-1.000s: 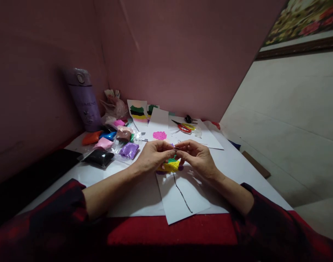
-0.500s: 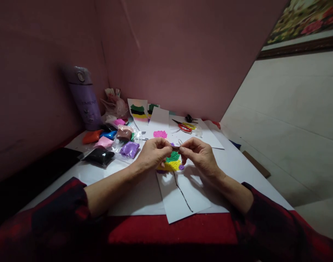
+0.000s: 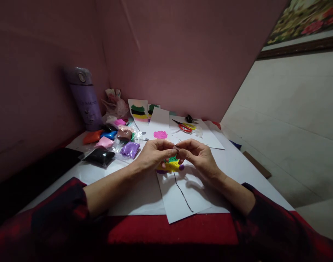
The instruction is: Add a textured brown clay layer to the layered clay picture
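Note:
My left hand (image 3: 155,154) and my right hand (image 3: 198,156) meet fingertip to fingertip, both pinching a small brown piece (image 3: 176,147) that the fingers mostly cover. Under them lies a white sheet (image 3: 180,203) with a thin dark wavy line. Green, yellow (image 3: 170,166) and purple clay patches cover the sheet's upper part, partly hidden by my fingers. A pink textured clay patch (image 3: 160,135) sits on white paper just beyond my hands.
Bagged clay, including black (image 3: 100,156), purple (image 3: 129,149) and brown (image 3: 124,135), lies at the left. A purple bottle (image 3: 86,102) stands behind it. Red-handled scissors (image 3: 185,127) lie at the back, near painted cards (image 3: 139,111) leaning by the wall.
My fingertips have come closer together, and less of the brown piece shows between them. More of the green patch is covered by my fingers.

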A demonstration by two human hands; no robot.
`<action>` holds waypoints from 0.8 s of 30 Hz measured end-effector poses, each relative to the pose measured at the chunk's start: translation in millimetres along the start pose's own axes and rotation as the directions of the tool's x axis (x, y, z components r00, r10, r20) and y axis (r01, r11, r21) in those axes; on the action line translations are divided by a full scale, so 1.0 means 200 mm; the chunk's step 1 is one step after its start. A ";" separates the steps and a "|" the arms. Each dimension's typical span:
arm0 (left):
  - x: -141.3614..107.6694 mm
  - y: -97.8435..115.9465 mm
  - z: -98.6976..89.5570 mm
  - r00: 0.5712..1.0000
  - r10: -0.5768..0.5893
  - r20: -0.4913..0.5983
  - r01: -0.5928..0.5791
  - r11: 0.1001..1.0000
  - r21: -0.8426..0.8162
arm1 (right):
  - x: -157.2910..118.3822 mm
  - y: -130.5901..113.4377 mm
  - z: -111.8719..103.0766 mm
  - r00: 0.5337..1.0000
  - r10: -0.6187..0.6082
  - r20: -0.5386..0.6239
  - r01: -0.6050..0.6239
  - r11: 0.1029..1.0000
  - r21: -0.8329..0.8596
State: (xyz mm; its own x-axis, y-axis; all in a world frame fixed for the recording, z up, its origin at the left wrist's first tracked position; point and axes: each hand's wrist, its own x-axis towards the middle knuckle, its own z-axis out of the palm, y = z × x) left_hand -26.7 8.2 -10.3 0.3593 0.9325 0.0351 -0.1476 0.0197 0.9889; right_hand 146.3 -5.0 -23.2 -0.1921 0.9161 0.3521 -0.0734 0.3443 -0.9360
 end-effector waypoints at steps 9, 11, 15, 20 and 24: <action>-0.01 0.04 0.03 0.999 -0.001 -0.038 0.006 0.991 0.136 | -0.01 0.01 0.00 1.000 0.016 0.023 -0.015 1.000 -0.025; -0.01 0.04 0.04 0.998 0.001 -0.062 0.008 0.990 0.142 | -0.01 -0.01 0.00 0.999 0.033 -0.005 -0.033 0.999 -0.038; 0.00 0.03 0.03 0.979 0.016 -0.201 0.003 0.995 0.095 | 0.01 0.00 -0.01 0.985 0.029 -0.168 -0.042 0.997 -0.071; 0.00 0.02 -0.01 0.977 0.026 -0.213 -0.028 1.000 -0.006 | 0.03 0.03 -0.04 0.972 0.081 -0.221 -0.085 0.996 -0.010; 0.01 0.01 -0.01 0.989 0.015 -0.146 -0.013 1.000 0.019 | 0.02 0.03 -0.02 0.990 0.080 -0.116 -0.082 0.997 -0.011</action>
State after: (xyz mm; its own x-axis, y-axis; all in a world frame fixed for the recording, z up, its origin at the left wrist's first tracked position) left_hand -27.8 10.4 -9.1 0.2184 0.9754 0.0286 -0.1343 0.0010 0.9909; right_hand 149.9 2.4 -27.1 -0.0825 0.9583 0.2737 -0.0471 0.2706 -0.9616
